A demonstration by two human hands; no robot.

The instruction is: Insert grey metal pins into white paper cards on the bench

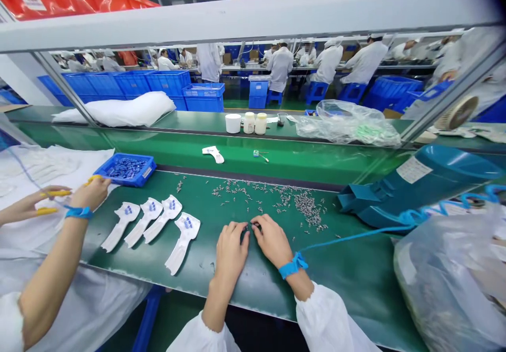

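Observation:
My left hand [232, 251] and my right hand [273, 240] meet over the green tabletop [336, 267], fingertips almost touching. Each is closed in a pinch at a tiny dark part, too small to identify. A blue wrist strap [293, 265] with a coiled cord circles my right wrist. Just beyond my fingers lie many small metal pieces [308, 209], loosely scattered and heaped toward the right. Left of my hands rests a white gun-shaped plastic shell [182, 242] with small blue parts on its wide end. Several similar shells [151, 212] lie beside it.
At the left, a co-worker's hands [89, 194] wear yellow finger covers near a blue tray [136, 170] of small blue parts. A teal scoop-shaped container [419, 183] and a clear plastic bag [443, 283] stand at right. A green conveyor belt [174, 149] runs behind.

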